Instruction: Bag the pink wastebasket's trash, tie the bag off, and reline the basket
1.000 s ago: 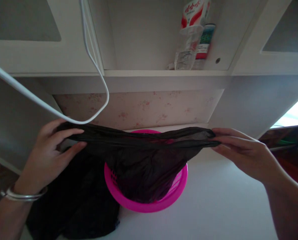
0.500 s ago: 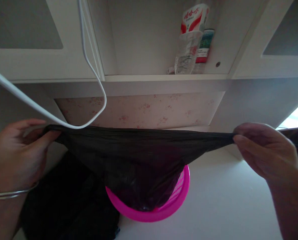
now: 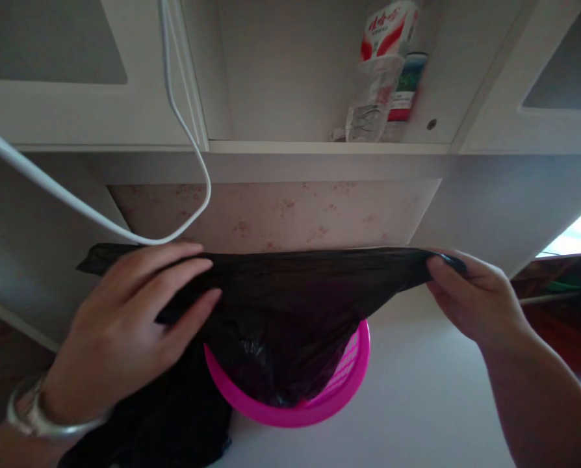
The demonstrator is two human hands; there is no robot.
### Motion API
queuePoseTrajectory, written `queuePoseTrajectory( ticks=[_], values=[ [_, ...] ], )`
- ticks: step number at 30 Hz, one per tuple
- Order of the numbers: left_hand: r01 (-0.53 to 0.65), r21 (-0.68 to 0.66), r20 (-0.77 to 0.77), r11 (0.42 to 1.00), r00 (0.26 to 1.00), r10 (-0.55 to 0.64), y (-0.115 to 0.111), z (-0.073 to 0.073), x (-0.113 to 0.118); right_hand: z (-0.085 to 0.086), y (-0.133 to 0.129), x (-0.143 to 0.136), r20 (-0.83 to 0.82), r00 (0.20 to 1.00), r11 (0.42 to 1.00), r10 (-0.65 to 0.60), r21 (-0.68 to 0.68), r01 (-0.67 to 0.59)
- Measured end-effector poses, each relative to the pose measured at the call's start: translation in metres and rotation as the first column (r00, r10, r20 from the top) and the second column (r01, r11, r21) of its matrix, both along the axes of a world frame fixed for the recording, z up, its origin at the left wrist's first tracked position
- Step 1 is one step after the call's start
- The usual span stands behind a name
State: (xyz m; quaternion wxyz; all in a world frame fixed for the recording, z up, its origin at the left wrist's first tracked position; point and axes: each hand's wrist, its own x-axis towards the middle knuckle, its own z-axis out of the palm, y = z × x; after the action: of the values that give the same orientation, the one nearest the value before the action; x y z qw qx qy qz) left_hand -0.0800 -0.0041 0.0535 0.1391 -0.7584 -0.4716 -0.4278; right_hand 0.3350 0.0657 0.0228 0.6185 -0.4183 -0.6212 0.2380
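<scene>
A black plastic bag (image 3: 290, 292) stretches across the view, its lower part hanging inside a pink basket (image 3: 290, 416) with slatted walls. My right hand (image 3: 470, 292) pinches the bag's right end between thumb and fingers. On the left side, my left hand (image 3: 144, 318), with a bracelet at the wrist, lies over the bag's top edge, fingers curved around it and the thumb below. The bag's left corner sticks out beyond that hand. How firmly the left fingers press on the bag is partly hidden.
A white cable (image 3: 66, 198) loops in front at the left. Above is an open cabinet shelf (image 3: 329, 148) with a clear bottle (image 3: 371, 104) and a second bottle (image 3: 405, 88). Black fabric (image 3: 173, 416) lies left of the basket, on a white surface (image 3: 417, 403).
My left hand has moved right along the bag's top edge, leaving the corner free. The right hand has shifted slightly left, and some of the bag now shows past its fingertips.
</scene>
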Motion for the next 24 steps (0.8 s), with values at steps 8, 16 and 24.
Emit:
queuePoseTrajectory(
  ticks=[8,16,24],
  values=[
    [0.058,-0.496,0.368,0.866,0.918,0.150,0.078,-0.029,-0.082,0.000,-0.003,-0.032,-0.514,0.779,0.895,0.360,-0.045,-0.444],
    [0.855,-0.227,0.897,0.466,0.370,-0.242,0.090,-0.057,-0.062,0.008,0.020,-0.081,-0.636,0.596,0.787,0.491,0.031,-0.616],
    [0.814,0.006,0.992,0.581,0.067,-0.104,0.085,-0.029,-0.006,0.012,0.029,-0.100,-0.542,0.655,0.706,0.527,-0.149,-0.692]
  ],
)
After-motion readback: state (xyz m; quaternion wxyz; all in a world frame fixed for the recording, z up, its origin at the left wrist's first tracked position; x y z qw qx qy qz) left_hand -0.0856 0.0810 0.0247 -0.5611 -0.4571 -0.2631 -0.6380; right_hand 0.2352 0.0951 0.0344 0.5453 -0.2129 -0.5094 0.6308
